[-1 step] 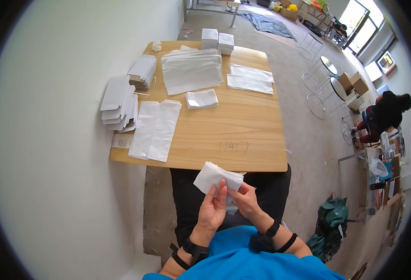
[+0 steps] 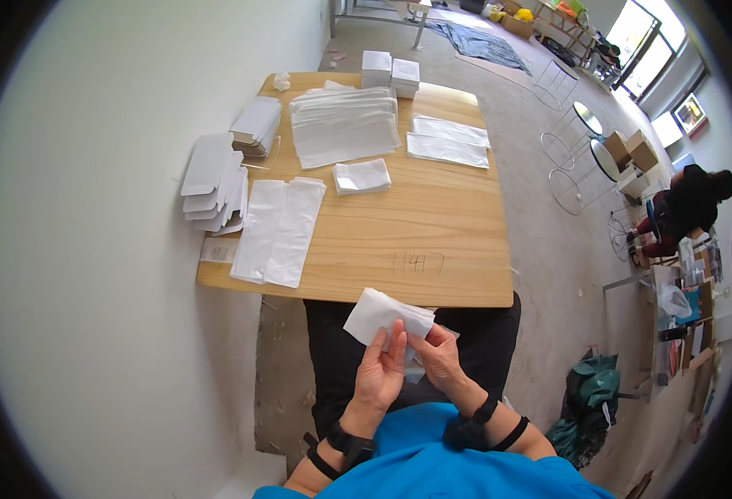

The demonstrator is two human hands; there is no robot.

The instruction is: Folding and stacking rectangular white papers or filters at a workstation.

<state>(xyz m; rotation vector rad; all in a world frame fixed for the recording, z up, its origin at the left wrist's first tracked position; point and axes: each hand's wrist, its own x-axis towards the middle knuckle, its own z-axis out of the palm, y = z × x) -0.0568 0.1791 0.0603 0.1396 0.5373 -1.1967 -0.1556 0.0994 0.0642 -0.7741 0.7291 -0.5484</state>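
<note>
A person in a blue shirt is sitting at the near edge of a pale wooden bench, holding a small stack of thin white sheets above the lap. The left hand is closing lightly on its lower side, fingers nearly straight; the right hand is curling inward, pinching the lower right corner. The stack's top is overlapping the bench edge in this view; whether it is touching, one cannot tell. Along the left edge, flat white cartons are jutting toward a pale wall, leaving little room. Two long white sheets are lying just beside them, reaching close to the near edge. A folded white bundle is resting mid-bench, below a broad pile of white sheets. White box stacks are standing at the far edge, and another white pair is reaching the right edge. Bare wood is stretching toward the near right corner; beyond, grey floor is opening toward round stools.
</note>
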